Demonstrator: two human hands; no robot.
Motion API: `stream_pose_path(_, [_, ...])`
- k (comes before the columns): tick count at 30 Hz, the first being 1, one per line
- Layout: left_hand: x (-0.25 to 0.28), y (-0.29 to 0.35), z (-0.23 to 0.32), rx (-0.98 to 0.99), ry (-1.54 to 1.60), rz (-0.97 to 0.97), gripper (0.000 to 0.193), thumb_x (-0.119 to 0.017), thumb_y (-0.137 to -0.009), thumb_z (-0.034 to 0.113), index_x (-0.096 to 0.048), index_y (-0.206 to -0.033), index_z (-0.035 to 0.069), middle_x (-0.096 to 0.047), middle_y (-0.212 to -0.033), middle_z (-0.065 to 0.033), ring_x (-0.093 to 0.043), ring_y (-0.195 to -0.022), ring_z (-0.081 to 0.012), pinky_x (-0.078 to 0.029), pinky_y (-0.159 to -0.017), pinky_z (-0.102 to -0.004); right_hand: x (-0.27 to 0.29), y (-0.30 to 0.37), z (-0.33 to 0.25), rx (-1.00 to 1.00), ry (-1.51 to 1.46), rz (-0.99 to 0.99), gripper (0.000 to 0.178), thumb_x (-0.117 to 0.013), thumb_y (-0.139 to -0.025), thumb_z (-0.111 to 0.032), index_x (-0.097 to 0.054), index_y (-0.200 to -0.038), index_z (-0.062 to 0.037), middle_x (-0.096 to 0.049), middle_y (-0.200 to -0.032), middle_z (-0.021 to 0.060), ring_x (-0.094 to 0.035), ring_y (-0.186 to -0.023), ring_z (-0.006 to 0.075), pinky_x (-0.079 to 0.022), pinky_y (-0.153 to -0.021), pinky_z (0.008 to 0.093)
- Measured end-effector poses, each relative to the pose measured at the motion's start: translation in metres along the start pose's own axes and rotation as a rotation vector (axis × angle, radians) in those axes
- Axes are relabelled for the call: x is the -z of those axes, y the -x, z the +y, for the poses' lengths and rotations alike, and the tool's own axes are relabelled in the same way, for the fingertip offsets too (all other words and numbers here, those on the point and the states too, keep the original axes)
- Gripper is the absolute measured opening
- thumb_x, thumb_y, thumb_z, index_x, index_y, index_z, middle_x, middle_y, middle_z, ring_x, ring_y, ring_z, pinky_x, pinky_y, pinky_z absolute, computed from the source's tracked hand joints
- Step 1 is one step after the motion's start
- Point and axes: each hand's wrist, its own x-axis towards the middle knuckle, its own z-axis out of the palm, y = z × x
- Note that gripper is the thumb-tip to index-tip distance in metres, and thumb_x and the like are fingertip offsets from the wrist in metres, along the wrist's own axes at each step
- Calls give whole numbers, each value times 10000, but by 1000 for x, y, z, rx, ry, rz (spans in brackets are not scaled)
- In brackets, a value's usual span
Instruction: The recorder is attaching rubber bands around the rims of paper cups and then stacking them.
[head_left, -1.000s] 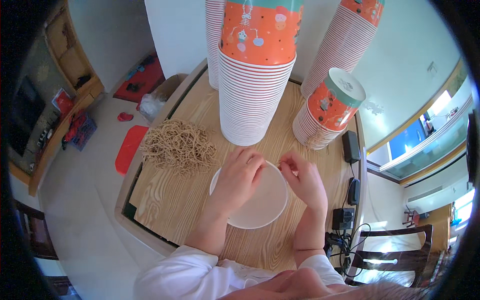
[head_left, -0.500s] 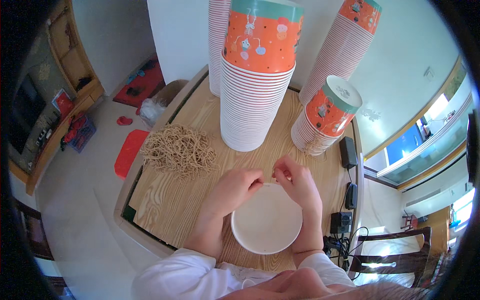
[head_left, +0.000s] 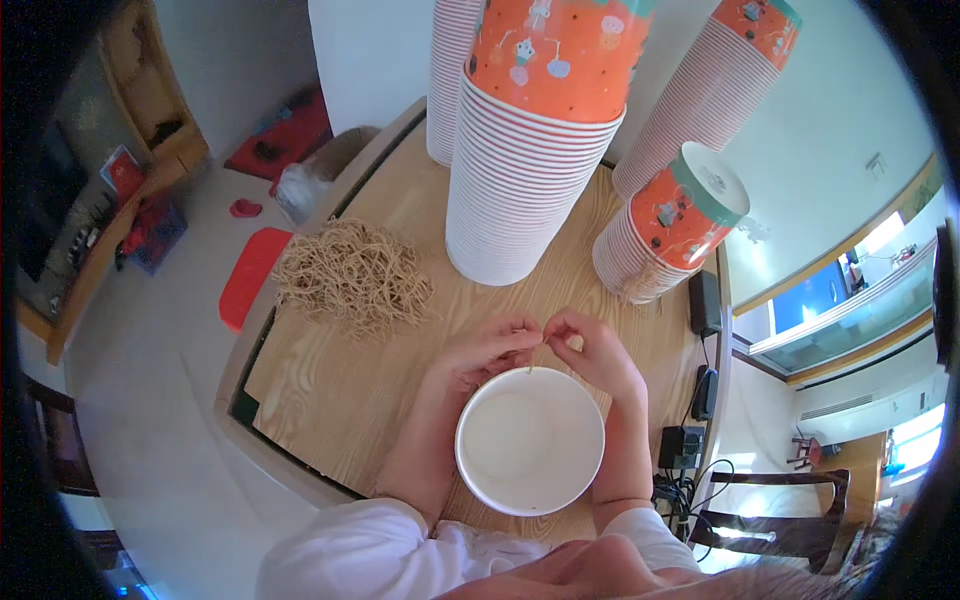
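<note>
Currently | wood-grain table (head_left: 310,410), dark chair (head_left: 836,505) rightward | pale floor (head_left: 150,430) | left fingers (head_left: 518,338), right fingers (head_left: 572,320) pinching tan strand (head_left: 530,369)

Setting: a home, I judge. Around my wood-grain table (head_left: 310,400): a dark wooden chair (head_left: 800,541), red slipper (head_left: 245,208) on the pale floor (head_left: 180,400), black flat screen (head_left: 50,195) by wooden shelving (head_left: 180,150).

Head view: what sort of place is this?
Probably a room in someone's home rather than a workshop. The dark wooden chair at lower right, the red mat on the floor and the wooden shelving at far left suggest it.
</note>
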Motion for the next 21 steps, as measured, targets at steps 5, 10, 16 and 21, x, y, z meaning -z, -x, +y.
stream_pose_path(5, [14, -13, -27, 81, 76, -6, 175, -637, -895, 206, -627, -907, 31, -476, -600, 51, -393, -442, -10, -279, -371, -160, -12, -6, 10, -18, 92, 66, 100, -624, -816, 13, -617, -914, -8, -647, -844, 71, -634, -802, 157, -501, -738, 289])
stream_pose_path(10, [12, -22, -33, 15, 213, 45, 174, -636, -892, 187, -663, -905, 16, -447, -572, 62, -361, -442, -17, -259, -394, -171, -29, -14, 47, -146, -666, 140, 219, -598, -905, -146, -622, -1073, -7, -635, -1112, 119, -605, -1029, 211, -482, -871, 329])
stream_pose_path(16, [23, -35, -42, -73, 148, -98, 181, -640, -884, 189, -678, -910, 13, -462, -577, 57, -368, -465, -22, -245, -415, -187, -58, -9, 100, -68, -1175, -80, 483, -577, -906, -413, -555, -1236, -61, -431, -1387, 194, -490, -1215, 309, -463, -952, 420])
stream_pose_path(21, [22, -30, -40, -1, 2, -69, 199, -641, -880, 203, -679, -914, 11, -506, -612, 48, -402, -498, -23, -279, -442, -186, -65, -1, 109, -116, -1324, -122, 407, -599, -893, -405, -591, -1182, -118, -398, -1402, 213, -482, -1218, 353, -494, -917, 468])
